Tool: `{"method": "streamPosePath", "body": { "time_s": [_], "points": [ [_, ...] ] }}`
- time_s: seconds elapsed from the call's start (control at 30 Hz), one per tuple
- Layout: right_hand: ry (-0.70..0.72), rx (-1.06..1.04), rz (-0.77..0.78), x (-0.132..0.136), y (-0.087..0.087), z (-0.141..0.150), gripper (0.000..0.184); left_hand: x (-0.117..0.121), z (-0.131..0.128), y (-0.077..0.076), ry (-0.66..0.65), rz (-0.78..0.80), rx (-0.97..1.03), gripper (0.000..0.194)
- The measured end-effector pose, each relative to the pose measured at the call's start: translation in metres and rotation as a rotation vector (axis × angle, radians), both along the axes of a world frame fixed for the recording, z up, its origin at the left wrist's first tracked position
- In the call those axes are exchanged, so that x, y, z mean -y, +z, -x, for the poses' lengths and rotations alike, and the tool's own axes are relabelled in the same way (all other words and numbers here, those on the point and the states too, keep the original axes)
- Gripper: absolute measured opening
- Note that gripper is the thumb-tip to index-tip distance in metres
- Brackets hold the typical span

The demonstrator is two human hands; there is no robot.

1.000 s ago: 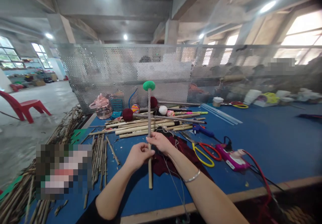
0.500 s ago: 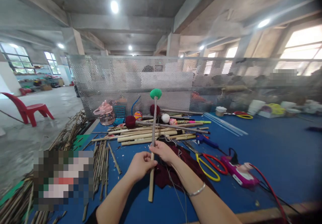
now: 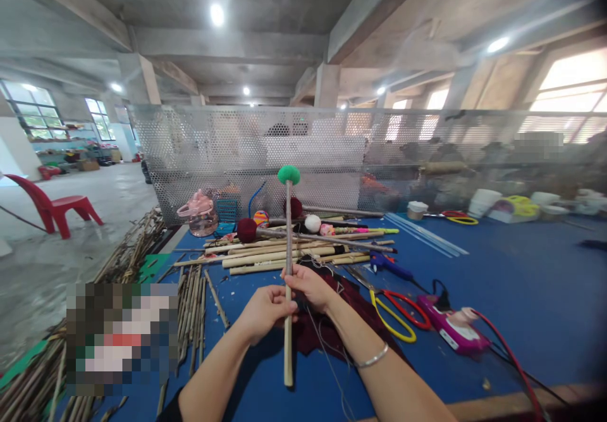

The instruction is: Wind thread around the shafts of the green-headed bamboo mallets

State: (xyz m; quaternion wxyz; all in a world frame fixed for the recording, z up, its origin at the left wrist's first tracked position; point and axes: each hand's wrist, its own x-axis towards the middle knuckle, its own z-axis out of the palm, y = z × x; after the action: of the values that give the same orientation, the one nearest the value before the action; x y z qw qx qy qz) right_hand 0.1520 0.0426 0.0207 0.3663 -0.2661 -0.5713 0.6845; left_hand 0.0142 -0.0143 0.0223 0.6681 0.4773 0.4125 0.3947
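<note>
A mallet with a green fuzzy head and a long wooden stick stands nearly upright between my two hands. My left hand is closed on the lower part of its stick, thumb across the front. Just above it, my right hand pinches the same stick from the right. The pale stick end sticks out below both hands. Under my right forearm lie a dark red cloth and loose grey thread. Scissors with one red and one yellow handle rest to the right.
Behind my hands lie wooden sticks and mallets with dark red heads. A blue glue gun and a purple power strip are on the right. Thin twigs lie left. A perforated metal screen stands behind.
The mallet's green head has tilted slightly to the left and its lower end slightly to the right. Both hands keep their hold on the stick.
</note>
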Motion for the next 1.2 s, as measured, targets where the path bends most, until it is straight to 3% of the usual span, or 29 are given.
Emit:
{"method": "streamPosePath", "body": {
  "time_s": [0.13, 0.33, 0.57, 0.77, 0.93, 1.03, 1.2],
  "points": [
    [0.015, 0.008, -0.025, 0.001, 0.001, -0.004, 0.034, 0.003, 0.001, 0.004, -0.123, 0.058, 0.096, 0.042],
    [-0.051, 0.072, -0.064, 0.001, -0.002, 0.003, 0.036, -0.002, -0.001, -0.01, 0.004, -0.089, -0.066, 0.035],
    [0.131, -0.064, 0.007, 0.002, 0.003, -0.002, 0.032, 0.004, 0.001, 0.005, -0.137, 0.068, 0.075, 0.042],
    [0.017, -0.019, -0.03, 0.001, -0.001, 0.001, 0.033, 0.0, 0.0, -0.003, 0.01, -0.073, -0.152, 0.035],
    [0.184, -0.063, 0.032, 0.001, 0.001, -0.009, 0.028, 0.003, 0.001, 0.005, -0.108, 0.051, 0.053, 0.04],
    [0.191, -0.084, -0.005, 0.001, 0.003, -0.011, 0.025, 0.005, 0.001, 0.01, -0.155, 0.087, 0.11, 0.039],
    [0.098, -0.043, -0.027, -0.001, 0.004, -0.009, 0.028, 0.001, 0.003, 0.003, 0.038, -0.029, -0.071, 0.037]
  ]
}}
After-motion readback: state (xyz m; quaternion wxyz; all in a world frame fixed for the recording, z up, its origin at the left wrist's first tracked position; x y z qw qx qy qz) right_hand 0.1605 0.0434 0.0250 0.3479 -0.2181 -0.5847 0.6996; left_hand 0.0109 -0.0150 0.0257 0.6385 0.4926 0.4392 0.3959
